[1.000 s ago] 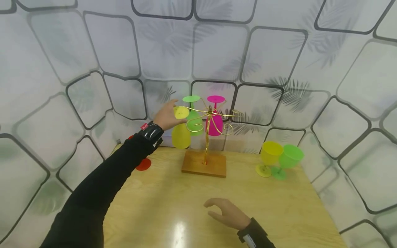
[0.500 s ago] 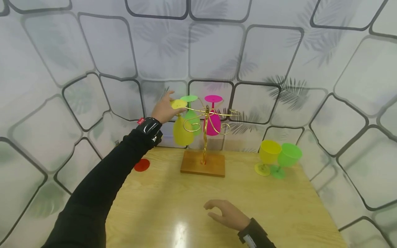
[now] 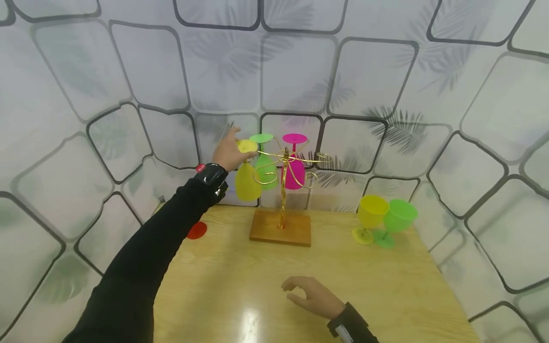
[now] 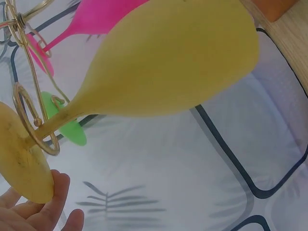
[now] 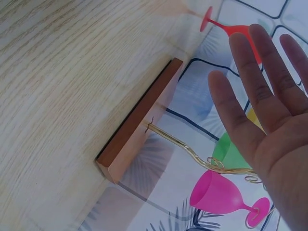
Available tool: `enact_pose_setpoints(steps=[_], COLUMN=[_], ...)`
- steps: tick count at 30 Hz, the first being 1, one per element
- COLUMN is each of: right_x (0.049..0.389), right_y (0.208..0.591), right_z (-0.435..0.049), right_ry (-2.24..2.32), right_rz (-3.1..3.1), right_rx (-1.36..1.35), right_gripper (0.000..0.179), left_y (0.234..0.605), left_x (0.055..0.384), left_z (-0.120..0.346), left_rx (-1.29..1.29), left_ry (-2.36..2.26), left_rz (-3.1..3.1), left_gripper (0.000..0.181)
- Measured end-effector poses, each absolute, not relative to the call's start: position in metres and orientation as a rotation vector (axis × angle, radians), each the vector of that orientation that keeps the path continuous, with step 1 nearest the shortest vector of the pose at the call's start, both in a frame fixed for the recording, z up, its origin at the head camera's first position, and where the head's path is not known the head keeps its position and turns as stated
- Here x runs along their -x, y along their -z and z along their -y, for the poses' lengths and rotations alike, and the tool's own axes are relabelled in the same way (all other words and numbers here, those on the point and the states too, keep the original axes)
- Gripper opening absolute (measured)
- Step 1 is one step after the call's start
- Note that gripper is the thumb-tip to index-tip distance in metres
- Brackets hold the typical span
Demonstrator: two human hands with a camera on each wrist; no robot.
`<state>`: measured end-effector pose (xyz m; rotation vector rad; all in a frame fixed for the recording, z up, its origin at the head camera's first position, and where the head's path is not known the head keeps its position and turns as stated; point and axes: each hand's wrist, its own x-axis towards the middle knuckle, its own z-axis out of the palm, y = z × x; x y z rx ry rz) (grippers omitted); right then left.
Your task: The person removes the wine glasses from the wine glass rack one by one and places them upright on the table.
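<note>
An upside-down yellow goblet [image 3: 248, 183] hangs at the left side of the gold wire rack [image 3: 283, 190]. My left hand [image 3: 229, 151] holds its round foot between thumb and fingers. In the left wrist view the goblet's stem [image 4: 65, 118] passes through a curled gold hook [image 4: 36, 125], and fingertips [image 4: 60, 185] sit at the edge of the foot. A green goblet [image 3: 266, 171] and a pink goblet [image 3: 294, 174] hang upside down on the rack behind. My right hand [image 3: 315, 296] is over the front of the table, fingers loosely bent, holding nothing.
The rack stands on a wooden base [image 3: 280, 228] toward the back of the table [image 3: 223, 276]. Upright yellow [image 3: 372, 212] and green [image 3: 400, 216] goblets stand at the right. A red goblet's foot [image 3: 197, 230] shows beside my left sleeve. Patterned curtain-like walls surround the table.
The yellow goblet has risen slightly at the rack's left arm; its bowl swung right, then back to hang nearly straight. My left hand stays at its foot. The right hand has not moved.
</note>
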<state>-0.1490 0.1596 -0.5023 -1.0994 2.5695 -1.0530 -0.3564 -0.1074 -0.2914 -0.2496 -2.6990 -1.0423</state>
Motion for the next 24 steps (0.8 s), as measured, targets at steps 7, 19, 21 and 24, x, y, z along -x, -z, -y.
enact_pose_setpoints(steps=[7,19,21,24], right_x=[0.149,0.147,0.147,0.147], right_y=[0.506,0.508,0.509,0.510], right_z=[-0.160,-0.160,-0.161,-0.161], right_ry=[1.040,1.055,1.054,1.059], right_rz=[-2.571,-2.538,-2.540,-2.540], right_rx=[1.082,1.041,1.036,1.041], right_gripper=[0.024,0.022,0.022,0.022], left_y=[0.296,0.293,0.294,0.296], left_x=[0.363,0.340,0.335,0.326], left_z=[0.096,0.108,0.116,0.127], left_rx=[0.316,0.521,0.525,0.522], left_ry=[1.020,1.060,1.037,0.995], left_rz=[2.723,2.719,2.708,2.688], left_gripper=[0.085,0.088,0.088,0.087])
